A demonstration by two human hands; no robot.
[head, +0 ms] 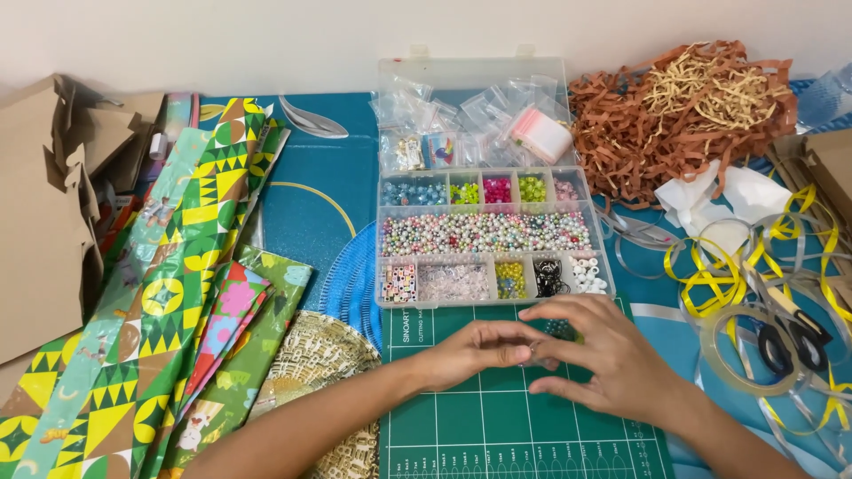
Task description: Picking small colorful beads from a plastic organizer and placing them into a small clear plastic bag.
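Over the green cutting mat [497,426], just below the bead box [493,232], the left hand [475,350] and right hand [603,355] were brought together, fingertips pinched on a small bead item [541,348] too hidden to be identified.

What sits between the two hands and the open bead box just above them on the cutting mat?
Nothing visible. The left hand and right hand meet over the green cutting mat, pinching something too small to identify. Only bare mat separates them from the bead box, whose lid is open.
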